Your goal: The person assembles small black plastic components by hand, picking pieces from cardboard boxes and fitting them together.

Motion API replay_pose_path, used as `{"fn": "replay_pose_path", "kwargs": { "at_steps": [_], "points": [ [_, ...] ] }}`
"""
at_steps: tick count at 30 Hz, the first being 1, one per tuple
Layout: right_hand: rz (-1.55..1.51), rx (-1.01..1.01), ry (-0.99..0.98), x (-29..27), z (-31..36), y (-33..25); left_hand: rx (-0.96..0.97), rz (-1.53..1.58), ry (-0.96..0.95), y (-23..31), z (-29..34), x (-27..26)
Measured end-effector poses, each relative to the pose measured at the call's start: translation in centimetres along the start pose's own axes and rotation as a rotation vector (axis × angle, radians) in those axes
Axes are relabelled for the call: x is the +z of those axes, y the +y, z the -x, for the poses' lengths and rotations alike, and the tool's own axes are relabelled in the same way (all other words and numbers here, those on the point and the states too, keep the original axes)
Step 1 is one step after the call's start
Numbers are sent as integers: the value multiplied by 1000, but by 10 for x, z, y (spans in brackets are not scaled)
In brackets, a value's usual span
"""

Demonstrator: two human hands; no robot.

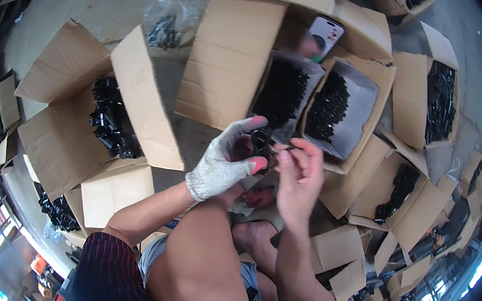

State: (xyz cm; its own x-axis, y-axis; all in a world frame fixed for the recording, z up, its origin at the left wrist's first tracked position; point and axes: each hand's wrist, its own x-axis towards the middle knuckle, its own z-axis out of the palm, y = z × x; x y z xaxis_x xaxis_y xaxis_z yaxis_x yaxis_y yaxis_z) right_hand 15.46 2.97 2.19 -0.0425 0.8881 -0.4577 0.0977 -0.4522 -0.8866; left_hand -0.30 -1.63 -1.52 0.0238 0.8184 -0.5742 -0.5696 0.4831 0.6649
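Black and glossy, the part (260, 143) sits between the hands in the head view, long axis seemingly pointing away from the body, clasped from its left by the left hand (221, 163), while the right hand (300, 181) pinches a small piece (287, 148) just beside its right edge.

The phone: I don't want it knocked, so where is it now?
In the head view, the phone is near the top, right of centre, at the far end of the open cardboard box, beyond the two grey trays of black parts.
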Motion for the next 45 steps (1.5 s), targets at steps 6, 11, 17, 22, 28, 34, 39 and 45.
{"fn": "replay_pose_path", "kwargs": {
  "at_steps": [6, 11, 17, 22, 28, 34, 39, 45],
  "points": [
    [33, -142, 171, 10, 3, 21, 23, -101, -75, 3, -6, 2],
    [220, -99, 249, 4, 2, 16, 35, -117, -46, 4, -6, 6],
    [144, -109, 266, -4, 5, 22, 118, -220, -53, 5, -2, 11],
    [124, -166, 169, -12, 8, 20, 172, -260, -73, 10, 0, 12],
    [72, -192, 32, -24, 7, 19, 360, -475, -170, 0, -1, 1],
    [208, -207, -71, -37, 8, 7, 296, -481, -226, 13, 2, 1],
    [407, -335, -94, -37, 6, -9, 394, -465, -235, 6, -1, 1],
    [442, -394, -124, -40, 3, -4, 528, -595, -217, 17, -1, 9]
  ]
}}
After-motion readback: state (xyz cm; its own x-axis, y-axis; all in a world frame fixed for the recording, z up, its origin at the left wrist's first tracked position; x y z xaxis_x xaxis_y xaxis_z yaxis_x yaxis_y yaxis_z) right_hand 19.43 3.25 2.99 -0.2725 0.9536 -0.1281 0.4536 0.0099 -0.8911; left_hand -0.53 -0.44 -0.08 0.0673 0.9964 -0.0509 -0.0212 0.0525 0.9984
